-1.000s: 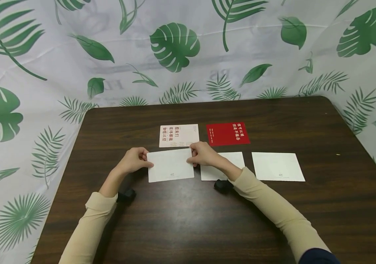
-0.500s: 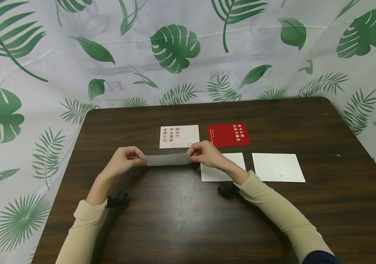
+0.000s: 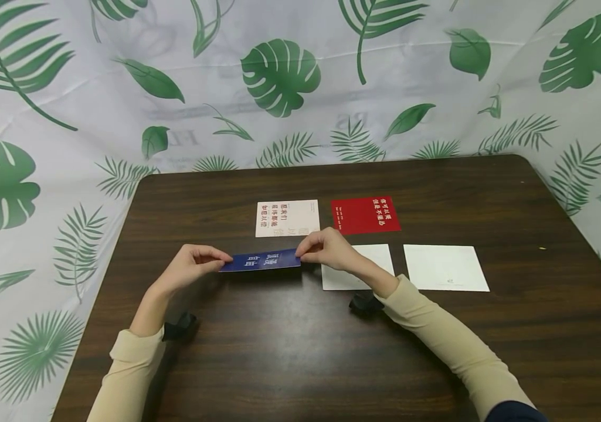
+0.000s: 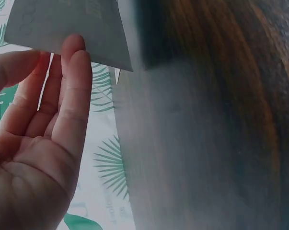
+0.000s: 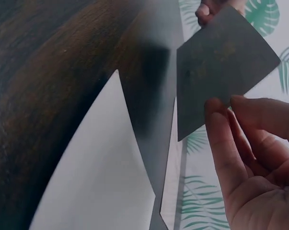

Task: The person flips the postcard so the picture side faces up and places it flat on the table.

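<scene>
Between both hands a blue card (image 3: 260, 261) with white characters is held tilted above the table. My left hand (image 3: 190, 266) pinches its left edge, and my right hand (image 3: 330, 255) pinches the right edge. In the left wrist view the card's shaded underside (image 4: 63, 28) shows above the fingertips. The right wrist view has the card (image 5: 221, 62) off the table, thumb and fingers on its near edge. Beneath the right wrist lies a white card (image 3: 350, 275), partly hidden by the hand and forearm.
Behind the hands lie a white card (image 3: 287, 218) with red characters and a red card (image 3: 366, 215). Another white card (image 3: 445, 267) lies face down to the right. The dark wood table (image 3: 289, 351) meets a leaf-print curtain (image 3: 200, 76).
The held card has turned over, from its white side, through edge-on, to its blue side. My left hand has shifted a little left; the cards on the table have stayed put.
</scene>
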